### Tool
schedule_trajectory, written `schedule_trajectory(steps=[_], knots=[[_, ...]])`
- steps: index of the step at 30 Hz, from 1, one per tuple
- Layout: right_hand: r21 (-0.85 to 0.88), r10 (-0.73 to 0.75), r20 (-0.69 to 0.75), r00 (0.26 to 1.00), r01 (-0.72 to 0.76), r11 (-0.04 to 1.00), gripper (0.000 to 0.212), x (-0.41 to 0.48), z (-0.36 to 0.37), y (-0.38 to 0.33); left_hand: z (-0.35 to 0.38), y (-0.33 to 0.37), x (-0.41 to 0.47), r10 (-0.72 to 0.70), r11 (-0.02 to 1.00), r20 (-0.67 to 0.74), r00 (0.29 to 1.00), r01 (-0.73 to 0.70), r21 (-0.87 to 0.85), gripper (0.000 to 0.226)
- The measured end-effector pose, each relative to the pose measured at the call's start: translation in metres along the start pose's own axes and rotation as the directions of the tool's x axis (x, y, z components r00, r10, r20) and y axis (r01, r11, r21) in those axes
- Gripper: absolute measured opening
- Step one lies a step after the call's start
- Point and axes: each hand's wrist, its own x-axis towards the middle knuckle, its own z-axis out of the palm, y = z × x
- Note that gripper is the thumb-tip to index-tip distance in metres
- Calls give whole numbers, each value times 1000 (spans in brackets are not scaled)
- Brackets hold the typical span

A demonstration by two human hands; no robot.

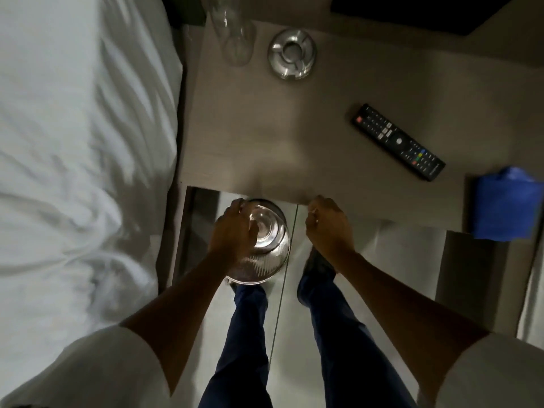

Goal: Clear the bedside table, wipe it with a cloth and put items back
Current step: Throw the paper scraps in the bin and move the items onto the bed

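The bedside table (pixel 265 136) has a grey-brown top. On it stand a clear plastic bottle (pixel 235 33) at the back left, a metal ashtray (pixel 292 54) beside it, and a black remote control (pixel 397 141) at the right. A folded blue cloth (pixel 507 204) lies at the far right on a lower ledge. My left hand (pixel 232 231) grips a clear drinking glass (pixel 265 240) by its rim, held in front of the table's near edge, above the floor. My right hand (pixel 328 225) is curled shut at the table's front edge, with nothing visible in it.
A bed with rumpled white sheets (pixel 82 142) runs along the left, close against the table. My legs in dark blue trousers (pixel 247 334) stand on a pale tiled floor (pixel 294 319). A dark panel (pixel 412 10) sits behind the table.
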Motion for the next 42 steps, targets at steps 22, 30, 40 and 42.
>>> schedule_trajectory(steps=[22,30,40,42], knots=[[-270,232,-158,960,-268,925,65,90,-119,97,-94,111,276,-23,994,-124,992,36,104,81],[-212,225,-79,971,-237,948,61,54,-73,57,-50,94,149,99,995,-27,995,-100,-20,91],[404,-6,-68,998,33,914,57,42,-20,-157,-172,-27,-3,-38,986,-573,819,-62,-155,89],[431,-127,-92,988,155,889,57,39,-13,-215,-216,-64,-23,-87,988,-686,723,-25,-152,86]])
